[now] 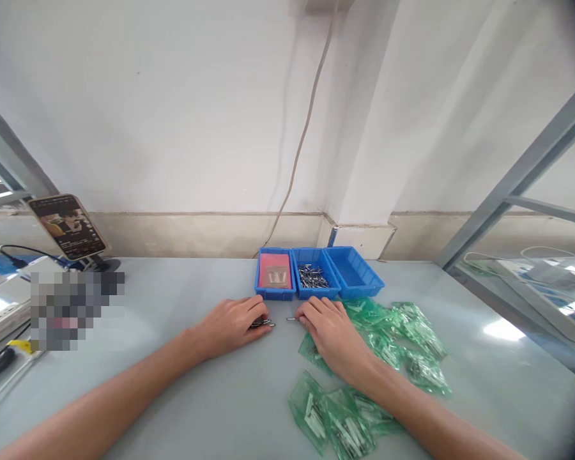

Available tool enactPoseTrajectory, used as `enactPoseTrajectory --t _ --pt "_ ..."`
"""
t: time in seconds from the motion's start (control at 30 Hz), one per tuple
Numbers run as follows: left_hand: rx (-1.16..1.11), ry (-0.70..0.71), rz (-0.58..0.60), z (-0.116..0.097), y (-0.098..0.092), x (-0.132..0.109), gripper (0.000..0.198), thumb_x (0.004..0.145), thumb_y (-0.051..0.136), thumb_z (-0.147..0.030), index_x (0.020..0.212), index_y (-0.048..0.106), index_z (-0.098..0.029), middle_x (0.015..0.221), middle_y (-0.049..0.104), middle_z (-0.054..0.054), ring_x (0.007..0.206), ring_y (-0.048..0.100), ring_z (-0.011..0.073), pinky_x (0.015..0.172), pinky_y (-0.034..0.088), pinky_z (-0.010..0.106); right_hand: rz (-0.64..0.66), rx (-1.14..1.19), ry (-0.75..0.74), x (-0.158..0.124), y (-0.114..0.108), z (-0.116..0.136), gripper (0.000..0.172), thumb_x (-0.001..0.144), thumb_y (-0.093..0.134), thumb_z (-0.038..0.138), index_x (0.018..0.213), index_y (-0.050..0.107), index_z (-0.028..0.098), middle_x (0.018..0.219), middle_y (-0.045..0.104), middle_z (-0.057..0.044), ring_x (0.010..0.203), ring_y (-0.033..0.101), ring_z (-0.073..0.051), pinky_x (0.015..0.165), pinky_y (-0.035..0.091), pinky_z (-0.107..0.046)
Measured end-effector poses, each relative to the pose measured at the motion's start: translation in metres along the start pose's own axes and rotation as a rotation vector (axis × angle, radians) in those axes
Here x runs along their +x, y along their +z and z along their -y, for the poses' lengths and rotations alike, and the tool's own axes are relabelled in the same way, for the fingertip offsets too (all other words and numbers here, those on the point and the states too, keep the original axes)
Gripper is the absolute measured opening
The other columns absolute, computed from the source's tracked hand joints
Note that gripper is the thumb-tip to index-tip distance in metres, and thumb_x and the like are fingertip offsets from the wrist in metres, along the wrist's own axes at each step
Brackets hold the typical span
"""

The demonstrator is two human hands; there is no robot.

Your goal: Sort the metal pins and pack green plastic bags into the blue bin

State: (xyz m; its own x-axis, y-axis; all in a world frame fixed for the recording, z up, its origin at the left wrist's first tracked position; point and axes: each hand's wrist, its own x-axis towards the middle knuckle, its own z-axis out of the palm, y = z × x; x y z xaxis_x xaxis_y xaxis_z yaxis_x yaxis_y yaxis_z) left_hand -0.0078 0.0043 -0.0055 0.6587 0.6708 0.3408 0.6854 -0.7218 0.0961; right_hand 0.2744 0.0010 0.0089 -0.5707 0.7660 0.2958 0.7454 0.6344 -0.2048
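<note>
My left hand rests on the table, its fingers closed around several thin metal pins whose ends stick out to the right. Facing it, my right hand pinches a single small metal pin, its tip pointing left. Just behind my right hand stands a blue bin with a heap of similar metal pieces. Green plastic bags with pale and metallic pieces inside lie beneath and beside my right forearm.
Left of the middle bin, another blue bin holds a pink sheet and a clear packet. A third blue bin stands at the right. More green bags spread to the right. A phone on a stand and cables occupy the left side.
</note>
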Motion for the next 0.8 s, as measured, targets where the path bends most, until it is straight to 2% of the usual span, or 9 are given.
enactPoseTrajectory --t 0.43,0.8 --pt "-0.014 -0.007 0.009 -0.0014 -0.0014 0.001 0.029 0.113 0.046 -0.047 0.103 0.055 -0.021 0.095 0.068 0.001 0.073 0.064 0.0148 0.06 0.039 0.028 -0.015 0.036 0.025 0.0007 0.0022 -0.0015 0.025 0.113 0.039 0.014 0.102 0.06 0.021 0.101 0.067 -0.005 0.092 0.057 -0.024 0.083 0.039 -0.038" --pt "-0.013 -0.011 0.02 -0.0009 -0.003 -0.0001 0.025 0.113 0.047 -0.045 0.104 0.054 -0.023 0.099 0.068 0.001 0.077 0.067 0.0155 0.061 0.041 0.027 -0.037 0.075 0.039 0.0018 0.0009 -0.0013 0.019 0.111 0.046 0.013 0.103 0.06 0.023 0.103 0.069 -0.002 0.093 0.059 -0.022 0.085 0.04 -0.037"
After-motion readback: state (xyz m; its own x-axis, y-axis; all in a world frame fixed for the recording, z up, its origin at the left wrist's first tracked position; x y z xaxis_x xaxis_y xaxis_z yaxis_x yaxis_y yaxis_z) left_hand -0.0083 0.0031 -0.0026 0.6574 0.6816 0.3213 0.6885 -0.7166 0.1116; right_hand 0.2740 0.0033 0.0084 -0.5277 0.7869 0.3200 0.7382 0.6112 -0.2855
